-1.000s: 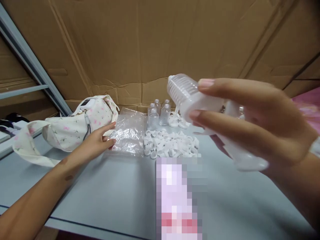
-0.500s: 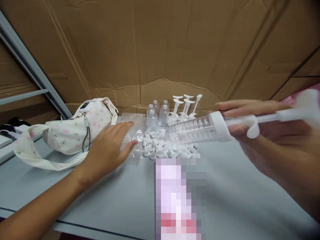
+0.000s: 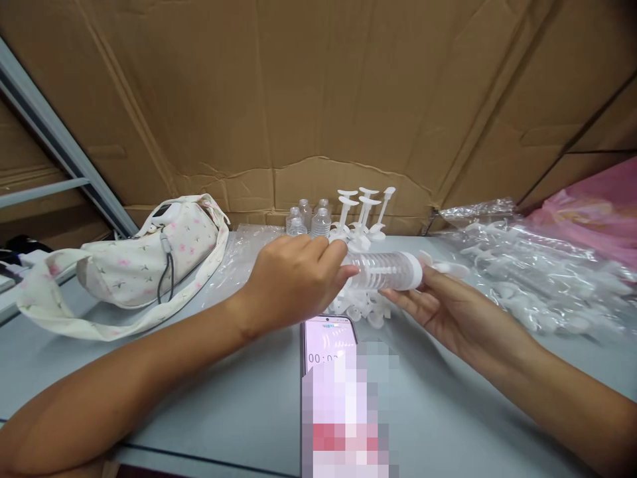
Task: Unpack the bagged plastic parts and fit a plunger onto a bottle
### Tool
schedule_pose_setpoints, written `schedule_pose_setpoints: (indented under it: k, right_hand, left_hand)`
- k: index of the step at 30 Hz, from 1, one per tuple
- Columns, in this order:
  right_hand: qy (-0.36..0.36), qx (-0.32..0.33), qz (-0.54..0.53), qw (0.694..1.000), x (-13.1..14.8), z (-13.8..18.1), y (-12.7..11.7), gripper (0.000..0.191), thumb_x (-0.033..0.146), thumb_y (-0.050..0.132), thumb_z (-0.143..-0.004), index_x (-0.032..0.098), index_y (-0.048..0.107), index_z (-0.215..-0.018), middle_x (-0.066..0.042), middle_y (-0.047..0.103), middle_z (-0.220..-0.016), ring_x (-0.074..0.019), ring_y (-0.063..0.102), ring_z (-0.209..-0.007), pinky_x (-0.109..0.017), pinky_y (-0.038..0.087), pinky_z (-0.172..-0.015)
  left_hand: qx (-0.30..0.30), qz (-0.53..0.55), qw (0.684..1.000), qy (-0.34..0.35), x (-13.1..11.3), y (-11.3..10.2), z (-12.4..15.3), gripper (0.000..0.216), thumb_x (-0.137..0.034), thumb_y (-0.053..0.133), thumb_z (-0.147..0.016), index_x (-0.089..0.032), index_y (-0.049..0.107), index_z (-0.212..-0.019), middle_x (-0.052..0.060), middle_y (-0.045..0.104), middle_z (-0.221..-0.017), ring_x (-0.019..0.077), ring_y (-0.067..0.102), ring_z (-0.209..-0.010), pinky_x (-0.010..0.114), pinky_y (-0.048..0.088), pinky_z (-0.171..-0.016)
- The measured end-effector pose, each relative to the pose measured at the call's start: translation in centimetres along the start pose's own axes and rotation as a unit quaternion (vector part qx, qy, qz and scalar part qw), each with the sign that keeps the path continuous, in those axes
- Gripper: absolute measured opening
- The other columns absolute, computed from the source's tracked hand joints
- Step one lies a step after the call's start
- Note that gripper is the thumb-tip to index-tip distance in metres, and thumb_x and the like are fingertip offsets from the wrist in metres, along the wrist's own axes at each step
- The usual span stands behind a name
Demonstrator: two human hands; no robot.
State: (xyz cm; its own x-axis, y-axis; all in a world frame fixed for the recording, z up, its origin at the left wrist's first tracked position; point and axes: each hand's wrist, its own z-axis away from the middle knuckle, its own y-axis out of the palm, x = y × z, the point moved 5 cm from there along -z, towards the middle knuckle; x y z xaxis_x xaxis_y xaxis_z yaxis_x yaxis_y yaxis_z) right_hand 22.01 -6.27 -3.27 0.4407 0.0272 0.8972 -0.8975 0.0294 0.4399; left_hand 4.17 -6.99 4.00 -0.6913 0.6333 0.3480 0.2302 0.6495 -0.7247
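A clear ribbed plastic bottle [image 3: 382,271] with a white collar lies sideways between my hands, above the table. My left hand [image 3: 301,275] is closed round its left end, the fingers curled over it and hiding that tip. At the collar end, my right hand [image 3: 448,309] grips with its fingers under and behind the bottle. Part of a white plunger [image 3: 450,267] sticks out to the right past my right fingers. Below the bottle is a heap of small white plastic caps and rings [image 3: 361,309], partly covered by it.
Several clear bottles [image 3: 321,222] and white plungers [image 3: 368,206] stand at the back against cardboard [image 3: 298,99]. A phone [image 3: 328,338] lies in front. Left are a floral bag [image 3: 149,255] and clear plastic wrap [image 3: 243,249]; right, bagged white parts [image 3: 537,279] and pink plastic [image 3: 592,206].
My right hand has brought the bottle left and lower, nearer the middle. My left hand moved right from beside the plastic wrap and closed on the bottle's left end.
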Motion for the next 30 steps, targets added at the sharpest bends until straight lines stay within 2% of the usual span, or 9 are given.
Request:
schedule_pose_setpoints:
  k: [4,7,11,13,16,18,23,26,30]
  right_hand:
    - [-0.009,-0.035,-0.005,0.999,0.2,-0.5,-0.7,0.013,0.032,0.072,-0.075,0.022,0.070,-0.084,0.000,0.069,-0.101,-0.0152,0.067,-0.091,-0.020,0.061,-0.074]
    - [0.013,-0.014,0.023,1.000,-0.1,-0.6,-0.8,0.016,0.034,0.070,-0.076,0.019,0.071,-0.080,-0.002,0.069,-0.089,-0.0136,0.067,-0.080,-0.020,0.061,-0.072]
    - [-0.010,0.012,0.061,0.998,0.4,-0.2,-0.5,0.024,0.041,0.072,-0.074,0.017,0.071,-0.073,-0.002,0.067,-0.076,-0.0106,0.063,-0.068,-0.018,0.060,-0.064]
    - [-0.056,0.003,0.066,0.996,1.2,0.4,-0.5,0.020,0.039,0.073,-0.073,0.019,0.068,-0.071,0.000,0.067,-0.080,-0.0108,0.063,-0.072,-0.019,0.061,-0.063]
    - [-0.132,0.005,0.067,0.989,2.4,1.3,-0.3,0.014,0.034,0.073,-0.074,0.023,0.064,-0.073,0.002,0.066,-0.096,-0.0136,0.063,-0.085,-0.023,0.062,-0.062]
    - [-0.148,0.023,0.066,0.987,2.7,1.6,-0.1,0.012,0.033,0.070,-0.077,0.024,0.062,-0.074,0.002,0.065,-0.101,-0.0140,0.063,-0.088,-0.023,0.062,-0.062]
    - [-0.144,0.011,0.058,0.988,2.6,1.3,-0.5,0.012,0.033,0.069,-0.078,0.024,0.061,-0.076,0.003,0.064,-0.098,-0.0132,0.062,-0.088,-0.022,0.061,-0.062]
    - [-0.120,0.006,0.040,0.992,2.1,0.9,-0.6,0.014,0.033,0.071,-0.077,0.024,0.060,-0.075,0.003,0.063,-0.093,-0.0124,0.062,-0.086,-0.022,0.062,-0.062]
    - [-0.092,0.008,0.020,0.995,1.5,0.7,-0.6,0.017,0.031,0.073,-0.074,0.022,0.059,-0.073,0.003,0.061,-0.088,-0.0117,0.061,-0.083,-0.023,0.062,-0.064]
  left_hand:
    - [-0.023,-0.026,0.998,0.048,0.4,1.3,0.4,0.040,-0.042,0.029,-0.097,-0.014,0.057,-0.100,0.005,0.063,-0.075,0.0182,0.054,-0.066,0.031,0.030,-0.057]
    - [-0.027,-0.050,0.994,0.093,0.3,2.0,1.4,0.040,-0.045,0.031,-0.096,-0.016,0.057,-0.087,0.004,0.061,-0.070,0.0173,0.050,-0.063,0.031,0.027,-0.056]
    - [0.048,0.137,0.989,-0.003,0.4,3.2,2.2,0.053,-0.051,0.019,-0.096,-0.017,0.049,-0.069,0.002,0.054,-0.063,0.0145,0.044,-0.057,0.029,0.028,-0.055]
    - [0.121,0.302,0.939,-0.116,0.5,4.3,2.4,0.057,-0.054,0.011,-0.095,-0.019,0.041,-0.062,0.000,0.047,-0.057,0.0129,0.040,-0.053,0.027,0.029,-0.053]
    - [0.208,0.504,0.804,-0.239,0.1,5.5,2.8,0.059,-0.057,0.007,-0.093,-0.020,0.035,-0.057,-0.003,0.037,-0.050,0.0110,0.035,-0.048,0.025,0.030,-0.050]
    - [0.214,0.540,0.773,-0.254,0.0,5.4,2.7,0.060,-0.058,0.011,-0.093,-0.019,0.040,-0.058,-0.003,0.039,-0.052,0.0109,0.038,-0.050,0.026,0.033,-0.052]
    - [0.114,0.438,0.868,-0.206,1.1,3.6,2.1,0.035,-0.051,0.037,-0.092,-0.020,0.054,-0.094,-0.001,0.058,-0.076,0.0115,0.049,-0.062,0.025,0.037,-0.058]
    - [0.108,0.373,0.905,-0.176,1.1,3.2,1.9,0.024,-0.042,0.059,-0.082,-0.020,0.056,-0.093,-0.001,0.063,-0.080,0.0112,0.050,-0.061,0.025,0.037,-0.059]
    - [0.181,0.443,0.848,-0.226,1.4,4.1,1.8,0.020,-0.038,0.058,-0.083,-0.018,0.060,-0.084,0.000,0.063,-0.074,0.0116,0.050,-0.061,0.024,0.036,-0.056]
